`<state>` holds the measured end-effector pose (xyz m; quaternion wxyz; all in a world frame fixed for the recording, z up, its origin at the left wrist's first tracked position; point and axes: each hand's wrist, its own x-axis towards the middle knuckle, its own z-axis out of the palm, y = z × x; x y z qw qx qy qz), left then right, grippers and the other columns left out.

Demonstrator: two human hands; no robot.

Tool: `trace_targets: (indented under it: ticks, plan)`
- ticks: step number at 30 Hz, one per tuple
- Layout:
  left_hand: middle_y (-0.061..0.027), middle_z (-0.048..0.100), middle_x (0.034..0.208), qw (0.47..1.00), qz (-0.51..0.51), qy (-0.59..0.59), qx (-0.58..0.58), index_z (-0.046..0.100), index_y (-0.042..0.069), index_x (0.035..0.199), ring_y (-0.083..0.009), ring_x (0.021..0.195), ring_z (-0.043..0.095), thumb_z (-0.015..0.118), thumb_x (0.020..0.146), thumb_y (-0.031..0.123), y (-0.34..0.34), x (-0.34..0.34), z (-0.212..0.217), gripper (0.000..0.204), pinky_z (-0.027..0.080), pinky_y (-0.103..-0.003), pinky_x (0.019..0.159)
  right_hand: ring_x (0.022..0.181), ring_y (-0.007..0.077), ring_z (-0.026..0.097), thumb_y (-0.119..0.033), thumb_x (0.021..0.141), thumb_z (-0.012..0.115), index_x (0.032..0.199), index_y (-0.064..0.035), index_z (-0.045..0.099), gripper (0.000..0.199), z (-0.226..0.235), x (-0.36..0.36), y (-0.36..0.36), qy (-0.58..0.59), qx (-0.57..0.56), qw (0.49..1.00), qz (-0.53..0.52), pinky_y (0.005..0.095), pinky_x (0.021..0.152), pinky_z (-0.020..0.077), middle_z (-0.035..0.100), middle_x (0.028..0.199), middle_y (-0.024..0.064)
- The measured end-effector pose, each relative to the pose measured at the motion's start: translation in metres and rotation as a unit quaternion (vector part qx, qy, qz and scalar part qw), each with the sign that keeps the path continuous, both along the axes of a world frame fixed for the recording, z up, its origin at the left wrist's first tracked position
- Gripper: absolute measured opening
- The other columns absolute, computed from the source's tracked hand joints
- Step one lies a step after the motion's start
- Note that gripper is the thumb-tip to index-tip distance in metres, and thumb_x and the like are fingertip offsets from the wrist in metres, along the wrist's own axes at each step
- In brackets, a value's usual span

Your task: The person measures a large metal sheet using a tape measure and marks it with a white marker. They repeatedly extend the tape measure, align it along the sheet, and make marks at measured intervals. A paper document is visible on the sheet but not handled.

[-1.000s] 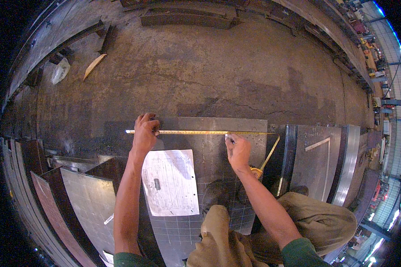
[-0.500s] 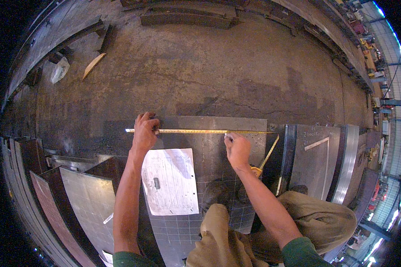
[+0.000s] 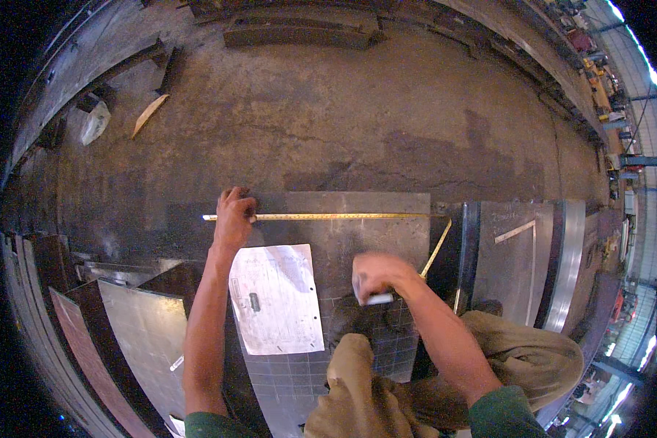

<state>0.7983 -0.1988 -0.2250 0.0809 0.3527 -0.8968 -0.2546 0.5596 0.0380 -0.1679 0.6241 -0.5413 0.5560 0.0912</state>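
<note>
My left hand [image 3: 235, 219] pinches the yellow blade of a tape measure [image 3: 358, 216] near its white-tipped end. The blade lies straight across a grey steel plate [image 3: 328, 244], then bends back toward me past the plate's right edge. Its case is hidden behind my right forearm. My right hand [image 3: 379, 277], smeared by motion, is closed round a short white chalk stick [image 3: 379, 298], above the plate and clear of the tape. A creased paper drawing [image 3: 277, 299] lies flat on the plate, between my forearms. Thin pale grid lines cover the plate's near part.
Left of me stand steel beams and a plate [image 3: 146, 314] with a white marker [image 3: 177, 363] on it. On the right, another steel piece [image 3: 515, 255] bears chalk marks. A wood offcut [image 3: 150, 115] and a plastic bag [image 3: 95, 123] lie on the far-left floor.
My right hand has left the tape's edge and come back toward me, chalk still in it. My left hand keeps its hold on the tape.
</note>
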Motion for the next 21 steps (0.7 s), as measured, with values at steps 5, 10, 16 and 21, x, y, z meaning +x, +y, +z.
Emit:
trace_targets:
  ticks: [5, 10, 16, 21]
  plan:
    - [-0.0156, 0.062, 0.121, 1.0, 0.0, 0.007, -0.002, 0.068, 0.004, 0.082, -0.0399, 0.113, 0.052, 0.072, 0.064, -0.001, 0.002, -0.006, 0.005, 0.019, 0.043, -0.048, 0.096, 0.07, 0.0226, 0.069, -0.024, 0.078, 0.073, 0.095, -0.0056, 0.075, 0.025, 0.005, -0.019, 0.051, -0.114, -0.073, 0.987, -0.084, 0.0395, 0.066, 0.0529, 0.074, 0.085, 0.011]
    - [-0.0154, 0.062, 0.121, 1.0, 0.007, 0.004, -0.004, 0.066, 0.003, 0.078, -0.0402, 0.116, 0.052, 0.072, 0.064, -0.002, 0.003, -0.003, 0.007, 0.016, 0.043, -0.048, 0.098, 0.083, 0.0292, 0.068, -0.021, 0.088, 0.067, 0.101, -0.0034, 0.066, 0.022, -0.014, -0.055, 0.078, 0.025, -0.153, 0.928, -0.338, 0.0409, 0.077, 0.0533, 0.07, 0.092, 0.0166]
    - [-0.0154, 0.062, 0.121, 1.0, -0.001, 0.004, 0.005, 0.066, 0.003, 0.077, -0.0405, 0.118, 0.052, 0.072, 0.064, -0.002, 0.003, -0.006, 0.008, 0.016, 0.043, -0.049, 0.098, 0.097, 0.0419, 0.064, -0.022, 0.09, 0.066, 0.117, -0.0076, 0.059, 0.032, -0.018, -0.07, 0.059, 0.294, -0.294, 0.818, -0.397, 0.0475, 0.079, 0.0532, 0.064, 0.108, 0.0242]
    - [-0.0154, 0.062, 0.121, 1.0, 0.001, -0.009, 0.027, 0.066, 0.003, 0.077, -0.0408, 0.117, 0.052, 0.07, 0.064, -0.003, -0.001, -0.006, 0.008, 0.015, 0.043, -0.049, 0.097, 0.087, 0.0389, 0.061, -0.014, 0.09, 0.064, 0.103, -0.0091, 0.06, 0.015, -0.026, -0.069, 0.056, 0.364, -0.336, 0.784, -0.373, 0.0464, 0.074, 0.0492, 0.057, 0.099, 0.0167]
